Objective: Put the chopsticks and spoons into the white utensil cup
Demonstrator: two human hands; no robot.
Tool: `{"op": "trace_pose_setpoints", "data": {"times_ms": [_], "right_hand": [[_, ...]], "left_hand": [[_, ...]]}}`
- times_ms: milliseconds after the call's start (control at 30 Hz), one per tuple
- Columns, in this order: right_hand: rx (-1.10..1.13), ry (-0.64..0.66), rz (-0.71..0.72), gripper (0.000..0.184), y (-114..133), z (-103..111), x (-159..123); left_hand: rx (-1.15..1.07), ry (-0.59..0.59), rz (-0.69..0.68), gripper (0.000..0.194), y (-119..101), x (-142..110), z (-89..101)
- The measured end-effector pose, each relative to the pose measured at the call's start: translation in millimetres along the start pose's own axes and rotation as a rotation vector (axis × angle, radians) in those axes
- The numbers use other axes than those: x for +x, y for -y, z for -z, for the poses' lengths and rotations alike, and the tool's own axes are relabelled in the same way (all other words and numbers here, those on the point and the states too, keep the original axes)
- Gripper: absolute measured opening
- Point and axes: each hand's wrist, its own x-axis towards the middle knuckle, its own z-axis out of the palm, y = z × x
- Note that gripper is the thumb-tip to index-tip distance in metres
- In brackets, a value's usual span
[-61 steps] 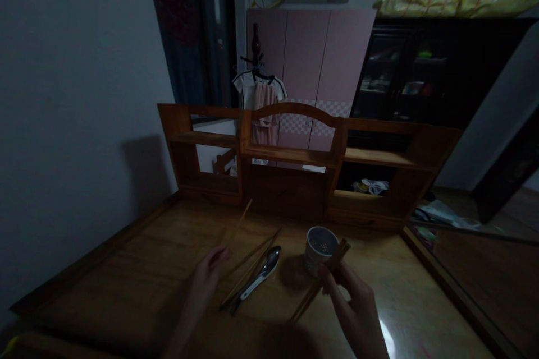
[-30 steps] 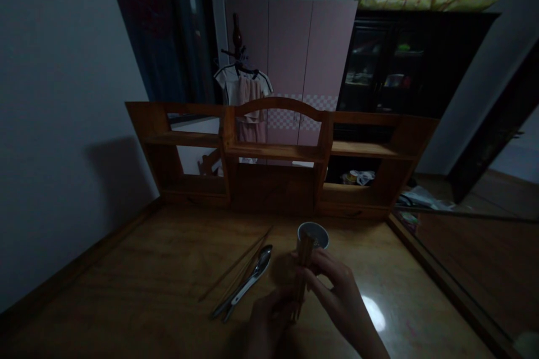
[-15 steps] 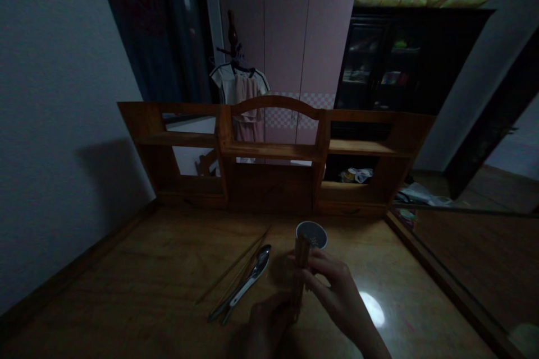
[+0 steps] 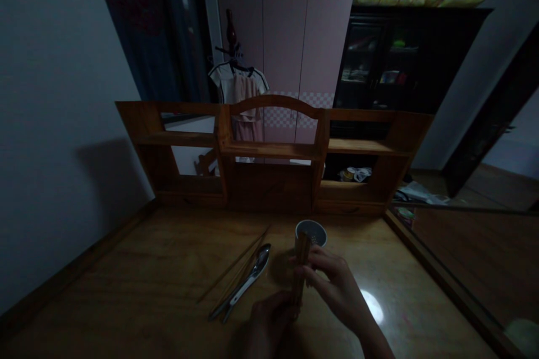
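The right hand [image 4: 339, 289] pinched a bundle of chopsticks [image 4: 302, 249] near its upper end, thumb on one side and fingertips on the other, the wrist coming in from the lower right. The left hand [image 4: 269, 317] was curled in at the bundle's lower end, its fingers bent close to the tips; in that dim light I cannot tell how firmly it pressed. Gripped high and steadied low, the sticks stood nearly upright and close together — a two-ended hold that probably kept them from fanning out and let their ends sit level.

Just beyond the bundle was the cup [image 4: 311, 226], upright and open at the top, with small holes showing in its bottom, perhaps for letting water out. The sticks overlapped its near rim in view, though whether they touched it cannot be made out. Its wide mouth faced up, within easy reach of the right hand.

To the left of the cup, apart from it, loose chopsticks [image 4: 229, 270] lay slantwise on the wooden surface [image 4: 126, 269]. Spoons [image 4: 264, 253] lay beside them, bowls pointing away and handles toward the person — likely laid that way to be picked up by the handle. Behind everything, a wooden shelf unit [image 4: 269, 150] stood along the far edge.
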Motion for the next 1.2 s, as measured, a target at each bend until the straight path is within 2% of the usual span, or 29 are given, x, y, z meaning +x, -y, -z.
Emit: {"op": "trace_pose_setpoints", "data": {"times_ms": [100,400,567,900,967,1100,1200], "right_hand": [[-0.002,-0.015,0.026,0.022,1.2,0.1,-0.5],[0.004,-0.219,0.092,0.012,23.2,8.0,3.4],[0.018,-0.191,0.128,0.012,32.2,7.8,8.0],[0.063,-0.222,0.08,0.012,30.2,8.2,4.4],[0.064,-0.231,0.068,0.013,30.6,9.4,4.2],[0.05,-0.229,0.054,0.012,31.3,9.3,4.7],[0.046,-0.232,0.053,0.011,31.8,8.9,4.9]], "left_hand": [[0.038,-0.025,0.032,0.026,0.1,1.0,0.0],[0.107,0.034,0.059,0.023,-8.9,0.9,1.5],[0.135,0.02,0.114,0.032,-11.4,-5.2,2.1],[0.118,-0.02,0.055,0.028,-14.9,-8.2,3.2],[0.093,0.003,0.053,0.029,-12.8,-7.5,2.6],[0.065,0.119,0.049,0.028,-11.2,-3.8,0.8],[0.089,0.111,0.047,0.028,-13.9,-4.5,0.8]]}}
